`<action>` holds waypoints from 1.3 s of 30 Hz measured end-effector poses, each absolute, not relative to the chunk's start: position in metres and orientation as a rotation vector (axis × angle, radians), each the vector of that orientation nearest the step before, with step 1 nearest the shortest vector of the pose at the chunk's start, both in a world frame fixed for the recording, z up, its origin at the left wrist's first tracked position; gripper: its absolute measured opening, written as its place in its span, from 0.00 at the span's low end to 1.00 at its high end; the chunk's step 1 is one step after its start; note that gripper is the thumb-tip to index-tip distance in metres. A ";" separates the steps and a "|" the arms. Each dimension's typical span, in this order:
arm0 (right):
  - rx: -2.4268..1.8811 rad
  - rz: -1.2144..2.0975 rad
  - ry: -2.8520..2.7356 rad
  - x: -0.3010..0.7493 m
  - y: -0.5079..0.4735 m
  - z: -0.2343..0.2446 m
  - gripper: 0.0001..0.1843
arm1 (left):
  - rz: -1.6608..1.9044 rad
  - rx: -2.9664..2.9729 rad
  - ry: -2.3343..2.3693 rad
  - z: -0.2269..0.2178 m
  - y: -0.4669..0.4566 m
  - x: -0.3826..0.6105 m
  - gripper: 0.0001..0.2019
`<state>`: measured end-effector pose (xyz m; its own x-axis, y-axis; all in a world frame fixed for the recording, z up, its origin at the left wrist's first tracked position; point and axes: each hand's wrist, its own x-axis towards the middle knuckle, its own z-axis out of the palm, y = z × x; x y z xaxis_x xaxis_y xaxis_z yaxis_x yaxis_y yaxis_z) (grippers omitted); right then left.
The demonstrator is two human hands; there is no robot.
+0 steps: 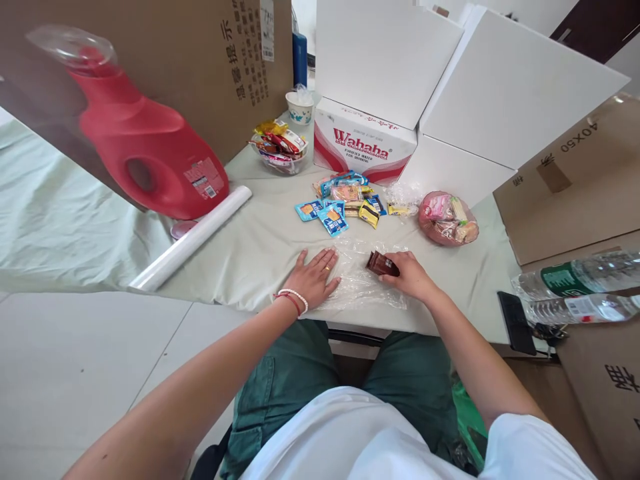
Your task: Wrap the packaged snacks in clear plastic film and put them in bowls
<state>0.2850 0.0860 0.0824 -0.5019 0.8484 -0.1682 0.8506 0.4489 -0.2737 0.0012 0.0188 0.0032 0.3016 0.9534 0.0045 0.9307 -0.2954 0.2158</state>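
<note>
My left hand lies flat with fingers spread at the left edge of a clear plastic sheet on the cloth-covered table. Over the sheet's right part, my right hand is closed on a brown snack packet; I cannot tell whether it is one packet or a small stack. Just beyond the sheet lies a pile of small wrapped snacks, with blue packets in front and a yellow packet beside them.
A bowl wrapped in film with snacks inside stands right. Behind are another snack bowl, a paper cup and a Wahaha box. A red detergent jug and film roll are left; bottles and a phone right.
</note>
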 end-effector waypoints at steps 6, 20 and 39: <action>1.470 -0.470 2.787 0.248 0.092 0.095 0.32 | 0.200 2.402 1.753 0.001 0.019 0.001 0.33; 1.262 -0.521 2.700 0.271 0.076 0.068 0.31 | 0.205 2.411 1.771 0.001 0.019 0.001 0.34; 1.336 -0.466 2.673 0.244 0.069 0.062 0.31 | 0.216 2.398 1.802 0.004 0.016 0.002 0.33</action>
<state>0.2440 0.0691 0.0624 -0.6040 0.7603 -0.2391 0.7964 0.5634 -0.2199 0.0022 0.0164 0.0038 0.2746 0.9610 0.0340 0.9417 -0.2759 0.1925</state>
